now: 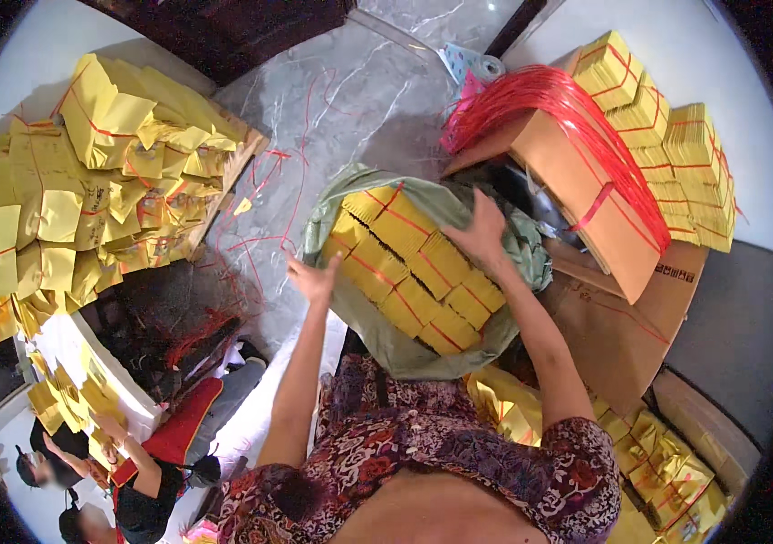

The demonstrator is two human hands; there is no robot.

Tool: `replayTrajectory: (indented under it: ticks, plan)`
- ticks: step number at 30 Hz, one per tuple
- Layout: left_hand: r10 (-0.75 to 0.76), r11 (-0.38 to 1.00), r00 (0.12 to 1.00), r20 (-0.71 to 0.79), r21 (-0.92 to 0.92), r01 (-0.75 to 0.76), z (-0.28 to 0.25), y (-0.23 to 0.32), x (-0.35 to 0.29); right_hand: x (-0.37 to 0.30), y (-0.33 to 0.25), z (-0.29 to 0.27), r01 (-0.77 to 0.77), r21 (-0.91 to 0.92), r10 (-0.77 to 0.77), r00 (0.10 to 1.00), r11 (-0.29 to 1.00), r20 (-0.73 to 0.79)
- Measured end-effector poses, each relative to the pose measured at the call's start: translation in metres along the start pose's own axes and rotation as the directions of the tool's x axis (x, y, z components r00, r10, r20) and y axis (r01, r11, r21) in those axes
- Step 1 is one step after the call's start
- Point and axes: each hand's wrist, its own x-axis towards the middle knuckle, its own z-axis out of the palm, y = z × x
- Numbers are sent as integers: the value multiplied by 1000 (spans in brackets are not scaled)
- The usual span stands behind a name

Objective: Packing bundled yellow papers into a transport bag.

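A green woven sack [332,313] stands before me with its mouth wide apart. Inside it lie rows of yellow paper bundles [405,263] tied with red plastic string. At the sack's left rim is my left hand [316,279], its thumb on the inner side and fingers on the outer side. My right hand [479,238] straddles the right rim the same way, its thumb reaching over the bundles. Each hand is closed around the rim, though the folds partly hide the grip.
Tall piles of yellow paper bundles [51,208] stand at the left. A cardboard box [577,172] draped with red string [577,109] is at the right, beside stacked bundles [699,172]. Loose red strings litter the marble floor [287,109]. Another person [146,485] handles yellow paper at lower left.
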Motion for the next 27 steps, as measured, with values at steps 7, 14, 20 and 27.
replayTrajectory:
  ticks: [7, 14, 20, 27]
  plan:
    - [-281, 359, 749, 600, -658, 662, 67, -41, 67, 103, -51, 74, -132, 194, 53, 929, 972, 367]
    - [-208, 294, 659, 723, -596, 747, 12, -5, 65, 70, -47, 76, -79, 400, 82, 997, 913, 9]
    - [-218, 412, 679, 701, -565, 715, 5, -31, 71, 77, -59, 50, -50, 505, -11, 993, 862, 116]
    - [-139, 288, 710, 691, -657, 696, 7, -47, 83, 58, -51, 26, 35, 509, -123, 983, 860, 139]
